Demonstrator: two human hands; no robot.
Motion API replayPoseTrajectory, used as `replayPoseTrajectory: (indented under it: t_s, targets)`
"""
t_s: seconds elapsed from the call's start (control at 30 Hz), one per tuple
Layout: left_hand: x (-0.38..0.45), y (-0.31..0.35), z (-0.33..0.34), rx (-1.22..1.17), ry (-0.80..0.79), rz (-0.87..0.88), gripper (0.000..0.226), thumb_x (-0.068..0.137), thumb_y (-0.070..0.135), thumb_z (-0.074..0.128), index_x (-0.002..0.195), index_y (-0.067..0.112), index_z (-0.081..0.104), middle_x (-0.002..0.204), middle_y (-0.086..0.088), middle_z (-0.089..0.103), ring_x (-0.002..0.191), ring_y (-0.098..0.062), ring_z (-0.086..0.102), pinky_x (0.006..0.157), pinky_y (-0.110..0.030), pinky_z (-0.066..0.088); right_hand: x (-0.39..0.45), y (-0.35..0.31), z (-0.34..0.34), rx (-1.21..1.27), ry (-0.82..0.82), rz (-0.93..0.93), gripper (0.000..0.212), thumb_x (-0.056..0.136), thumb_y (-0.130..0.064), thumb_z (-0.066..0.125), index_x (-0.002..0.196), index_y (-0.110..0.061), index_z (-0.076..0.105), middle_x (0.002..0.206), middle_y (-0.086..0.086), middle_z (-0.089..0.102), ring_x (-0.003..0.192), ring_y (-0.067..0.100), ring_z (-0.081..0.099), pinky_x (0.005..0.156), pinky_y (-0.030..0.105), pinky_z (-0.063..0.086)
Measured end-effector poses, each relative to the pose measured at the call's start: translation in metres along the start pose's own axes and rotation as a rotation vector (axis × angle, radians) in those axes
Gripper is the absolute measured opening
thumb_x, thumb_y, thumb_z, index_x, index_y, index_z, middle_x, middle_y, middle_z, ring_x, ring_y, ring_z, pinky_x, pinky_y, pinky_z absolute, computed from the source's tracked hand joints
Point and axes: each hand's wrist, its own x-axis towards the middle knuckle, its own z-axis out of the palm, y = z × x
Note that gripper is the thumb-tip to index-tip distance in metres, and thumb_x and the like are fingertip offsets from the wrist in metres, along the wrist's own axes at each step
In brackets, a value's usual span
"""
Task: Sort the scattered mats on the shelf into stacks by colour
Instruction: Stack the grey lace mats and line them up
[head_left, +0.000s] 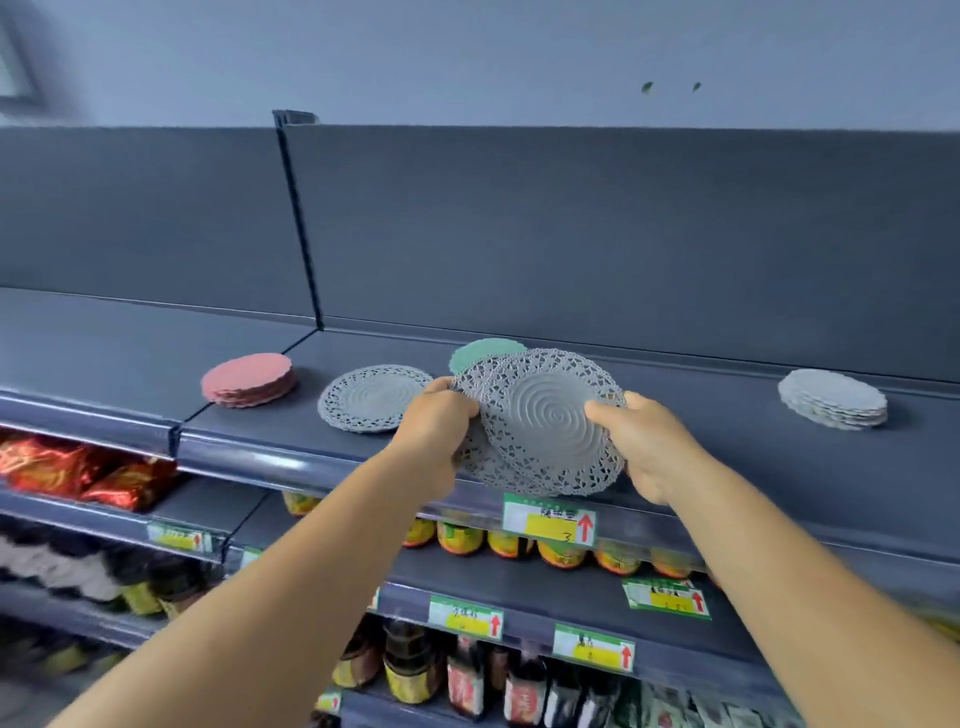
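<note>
Hands (439, 421) grip grey mats (550, 421)

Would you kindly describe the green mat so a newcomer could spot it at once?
Look along the top shelf, toward its back wall. Just behind the grey lace mats gripped by the left hand and right hand, the green mat peeks out, the only green one.

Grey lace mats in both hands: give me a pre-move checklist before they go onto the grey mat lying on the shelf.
1. Left hand grips the held grey mats: ok.
2. Right hand pinches their other edge: ok.
3. Held mats squared up: not ok, fanned apart.
4. Grey mat on the shelf lies flat, uncovered: ok.
5. Colours match: ok.
6. Green mat behind, partly hidden; touching the bunch: cannot tell.
</note>
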Motion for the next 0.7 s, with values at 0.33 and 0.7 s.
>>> replayPoseTrajectory:
  t_s: [0.33, 0.7]
  targets:
    - [0.016, 0.008, -0.075, 0.078, 0.08, 0.043, 0.045, 0.065, 0.048, 0.064, 0.101, 0.022, 0.056, 0.101, -0.002, 0.062, 0.092, -0.023, 0.059, 0.089, -0.043, 0.051, 0.003, -0.022, 0.097, -0.062, -0.062, -0.072, 0.065, 0.086, -0.023, 0.064, 0.143, -0.02, 0.033, 0.136, 0.004, 0.052, 0.118, 0.024, 0.054, 0.104, 0.046, 0.044]
    - [0.085, 0.018, -0.112, 0.502, 0.375, 0.18, 0.046, 0.086, 0.01, 0.058, 0.129, 0.012, 0.042, 0.107, -0.004, 0.057, 0.097, -0.025, 0.055, 0.086, -0.034, 0.049, 0.064, -0.04, 0.161, -0.298, -0.19, -0.102, 0.046, 0.086, -0.008, 0.052, 0.131, -0.012, 0.046, 0.118, 0.006, 0.06, 0.104, 0.024, 0.057, 0.089, 0.035, 0.047]
